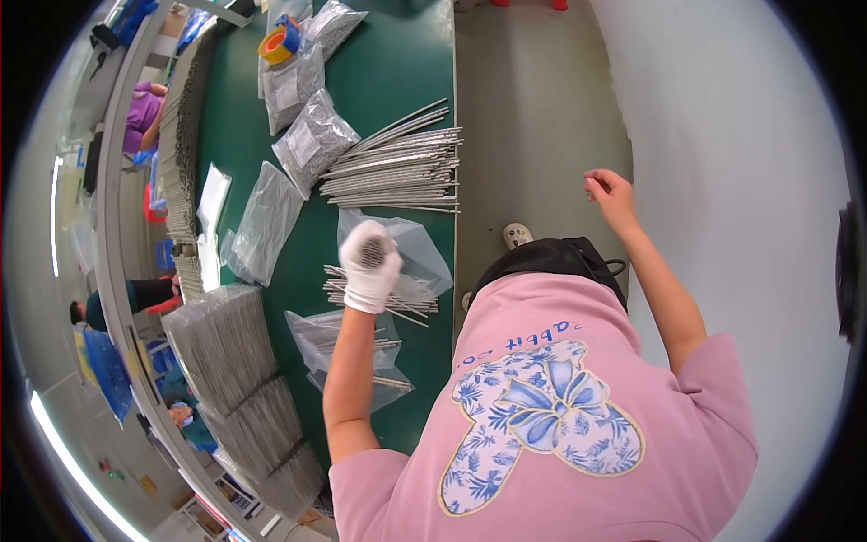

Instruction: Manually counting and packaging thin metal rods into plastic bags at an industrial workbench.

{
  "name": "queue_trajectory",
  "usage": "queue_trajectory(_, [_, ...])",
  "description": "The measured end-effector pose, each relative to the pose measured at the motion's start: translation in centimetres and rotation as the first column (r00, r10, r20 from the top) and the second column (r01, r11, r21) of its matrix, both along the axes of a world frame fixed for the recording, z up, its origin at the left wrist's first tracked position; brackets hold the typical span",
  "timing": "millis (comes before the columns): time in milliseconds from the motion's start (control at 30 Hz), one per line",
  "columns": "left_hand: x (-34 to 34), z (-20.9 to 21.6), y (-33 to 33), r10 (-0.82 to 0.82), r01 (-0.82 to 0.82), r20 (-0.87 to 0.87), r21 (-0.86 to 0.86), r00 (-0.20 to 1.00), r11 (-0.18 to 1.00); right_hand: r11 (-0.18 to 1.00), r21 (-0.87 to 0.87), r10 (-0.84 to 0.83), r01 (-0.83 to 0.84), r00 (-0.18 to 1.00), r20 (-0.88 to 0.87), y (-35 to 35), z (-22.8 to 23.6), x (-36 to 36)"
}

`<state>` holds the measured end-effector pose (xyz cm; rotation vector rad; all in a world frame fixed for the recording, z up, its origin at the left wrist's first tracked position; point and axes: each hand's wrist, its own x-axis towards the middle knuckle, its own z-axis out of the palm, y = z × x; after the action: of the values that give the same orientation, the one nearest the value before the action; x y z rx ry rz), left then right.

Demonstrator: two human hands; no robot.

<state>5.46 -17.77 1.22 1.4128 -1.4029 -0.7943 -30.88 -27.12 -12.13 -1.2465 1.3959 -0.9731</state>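
My left hand (372, 275), in a white glove, is closed above the green table. Within its grip shows a round grey cluster (372, 251), which looks like a bundle of thin metal rods seen end-on. Beneath and beside this hand lie a clear plastic bag (420, 257) and a small pile of loose metal rods (411, 304). Farther up the table, a larger pile of metal rods (397, 170) reaches to the table's right edge. My bare right hand (611, 199) is held out over the floor, away from the table. Its fingers are curled in, and nothing shows in them.
Filled clear bags (314, 140) and a yellow tape roll (278, 45) lie at the far end of the green table (239, 90). Flat empty bags (271, 221) lie left of the rods. Stacked bagged bundles (221, 339) line the left side. Other people (144, 117) are beyond the frame.
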Motion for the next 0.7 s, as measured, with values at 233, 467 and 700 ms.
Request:
queue_trajectory(233, [4.0, 3.5, 2.9, 0.387, -0.547, -0.624, -0.078, 0.679, 0.834, 0.939, 0.047, 0.339, -0.34, 0.94, 0.028, -0.5, 3.9, 6.6])
queue_trajectory(467, [6.8, 9.0, 13.9, 0.339, -0.78, -0.836, -0.156, 0.431, 0.607, 0.786, 0.023, 0.617, -0.618, 0.786, 0.025, -1.5, 6.6, 10.7])
queue_trajectory(700, [-0.4, 8.9, 21.5, 0.819, -0.965, -0.52, -0.22, 0.242, 0.146, 0.716, 0.067, 0.695, -0.695, 0.718, 0.028, -3.2, 5.7, 11.9])
